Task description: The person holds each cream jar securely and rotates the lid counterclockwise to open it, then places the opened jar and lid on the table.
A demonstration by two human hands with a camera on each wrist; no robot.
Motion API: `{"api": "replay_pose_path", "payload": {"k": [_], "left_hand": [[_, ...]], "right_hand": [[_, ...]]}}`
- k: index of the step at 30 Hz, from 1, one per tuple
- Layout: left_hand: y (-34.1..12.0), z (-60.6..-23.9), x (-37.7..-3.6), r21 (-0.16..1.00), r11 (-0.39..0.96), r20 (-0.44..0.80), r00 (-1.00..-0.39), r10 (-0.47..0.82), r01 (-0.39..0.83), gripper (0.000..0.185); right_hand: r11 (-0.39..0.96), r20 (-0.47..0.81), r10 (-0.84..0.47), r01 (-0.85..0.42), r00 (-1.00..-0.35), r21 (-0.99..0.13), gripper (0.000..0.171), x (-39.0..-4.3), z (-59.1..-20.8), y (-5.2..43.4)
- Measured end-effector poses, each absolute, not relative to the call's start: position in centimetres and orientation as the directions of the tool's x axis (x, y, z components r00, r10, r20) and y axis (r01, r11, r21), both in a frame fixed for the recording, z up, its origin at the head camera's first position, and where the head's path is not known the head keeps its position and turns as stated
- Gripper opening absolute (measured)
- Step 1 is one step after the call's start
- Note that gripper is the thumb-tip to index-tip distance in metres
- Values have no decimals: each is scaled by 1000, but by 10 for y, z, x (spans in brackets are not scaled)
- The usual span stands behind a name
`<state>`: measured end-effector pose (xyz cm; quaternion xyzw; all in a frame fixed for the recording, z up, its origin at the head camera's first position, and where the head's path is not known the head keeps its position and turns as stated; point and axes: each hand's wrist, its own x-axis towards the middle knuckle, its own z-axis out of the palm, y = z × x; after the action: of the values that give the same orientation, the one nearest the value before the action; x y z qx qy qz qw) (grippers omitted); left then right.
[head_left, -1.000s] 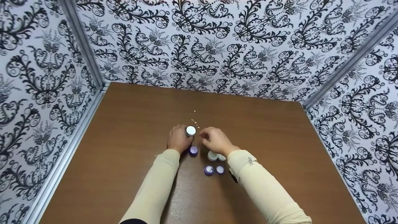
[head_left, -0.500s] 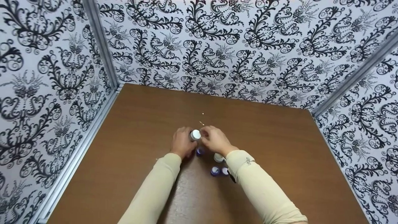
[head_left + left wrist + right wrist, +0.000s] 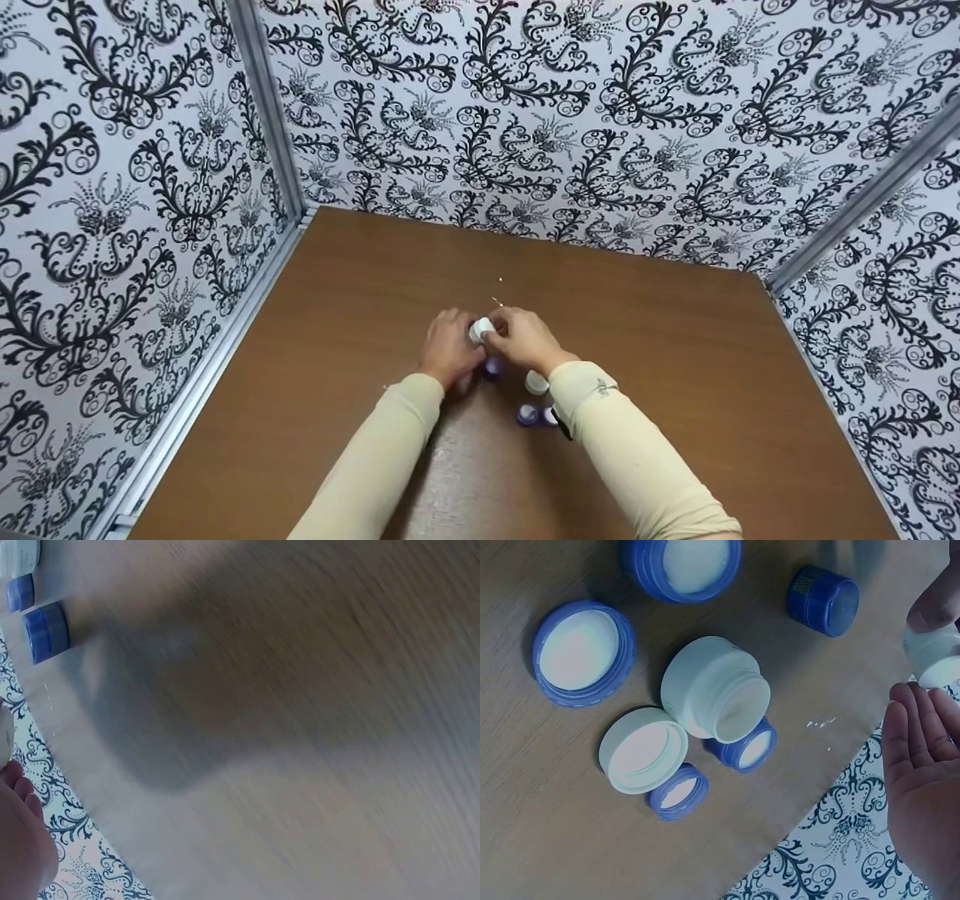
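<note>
My left hand (image 3: 450, 346) holds a small white jar (image 3: 480, 330) just above the table, its white top tilted towards my right hand (image 3: 525, 337). The thumb and fingers of my right hand close round that top. In the right wrist view its fingers (image 3: 922, 720) lie against the end of the white jar (image 3: 930, 652), with a thumb (image 3: 934, 604) on the other side. At the left edge of the left wrist view, a sliver of the jar (image 3: 6, 736) shows beside a hand (image 3: 22, 840). A small purple jar (image 3: 492, 368) stands just below the hands.
An open white jar (image 3: 705, 686), a white lid (image 3: 641, 750), a large blue-purple jar (image 3: 679, 570) and its lid (image 3: 581, 656) stand near my right forearm. Two smaller purple pieces lie beside them. White crumbs (image 3: 497, 302) dot the table. Patterned walls (image 3: 562, 135) enclose it.
My hands have come together: the right fingers have closed in on the white jar's top, and the jar has tipped rightwards. The head view has shifted slightly left.
</note>
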<state>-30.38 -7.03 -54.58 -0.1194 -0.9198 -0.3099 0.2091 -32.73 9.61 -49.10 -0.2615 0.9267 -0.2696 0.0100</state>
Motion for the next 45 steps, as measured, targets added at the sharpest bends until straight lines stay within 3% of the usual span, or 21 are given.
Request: {"api": "replay_pose_path", "payload": {"k": [7, 16, 45], "left_hand": [[-67, -546, -302, 470, 800, 499, -860, 109, 374, 37], [-68, -546, -305, 423, 825, 459, -874, 160, 374, 36], [-73, -544, -312, 396, 799, 457, -851, 257, 453, 27]], "right_hand": [[693, 93, -475, -437, -875, -574, 26, -328, -490, 99], [685, 47, -469, -397, -882, -611, 24, -329, -488, 103], [610, 95, -566, -493, -819, -621, 18, -339, -499, 107]]}}
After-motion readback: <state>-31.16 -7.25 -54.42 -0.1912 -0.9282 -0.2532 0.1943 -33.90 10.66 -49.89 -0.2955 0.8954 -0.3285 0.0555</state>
